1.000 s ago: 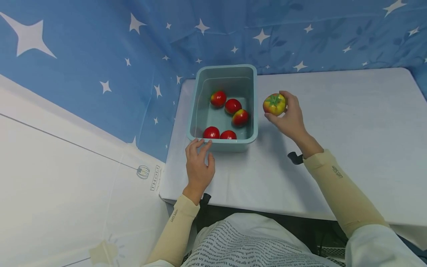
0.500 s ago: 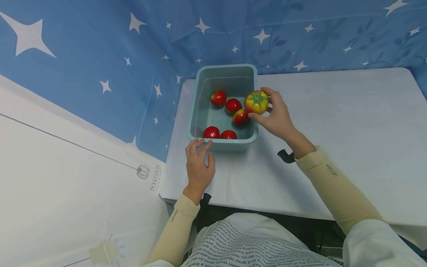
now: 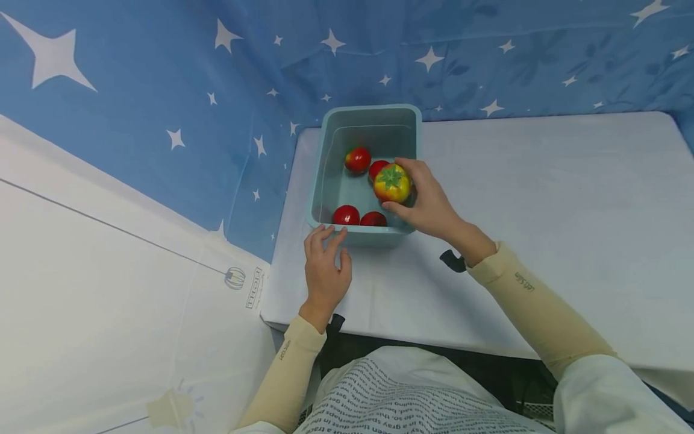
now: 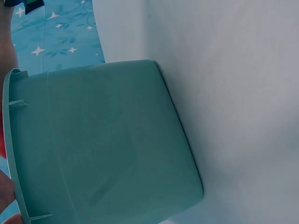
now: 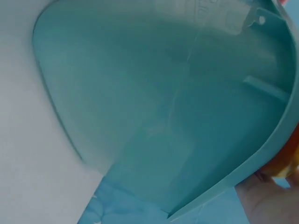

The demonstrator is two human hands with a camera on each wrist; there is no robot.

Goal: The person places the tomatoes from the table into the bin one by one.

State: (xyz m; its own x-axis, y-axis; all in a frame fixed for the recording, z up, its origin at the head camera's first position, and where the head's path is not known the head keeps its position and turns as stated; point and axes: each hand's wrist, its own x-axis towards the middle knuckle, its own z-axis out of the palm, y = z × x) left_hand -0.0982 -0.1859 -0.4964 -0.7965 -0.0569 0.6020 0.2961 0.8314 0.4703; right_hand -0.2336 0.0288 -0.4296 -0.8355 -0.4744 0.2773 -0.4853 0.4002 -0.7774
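My right hand [image 3: 434,208] holds a red-and-yellow tomato [image 3: 391,184] with a green leafy top, thumb and fingers around its sides. Hand and tomato are over the right part of a blue-green plastic bin [image 3: 374,240]. Inside lie several red tomatoes, among them one at the back [image 3: 358,160] and one near the front wall [image 3: 346,215]. The held tomato partly hides another and covers the spot of one more. My left hand [image 3: 327,265] has its fingertips at the bin's front rim, fingers loosely bent. In the right wrist view the held tomato [image 5: 285,161] shows behind the rim.
The bin stands at the left end of a table with a white cloth [image 3: 542,229]. Behind hangs a blue curtain with white stars [image 3: 466,48], close to the bin's back. A white sheet [image 3: 108,289] lies at the left.
My right hand has carried the tomato leftward, from beside the bin across its right rim to over the tomatoes inside. My left hand stays at the front rim.
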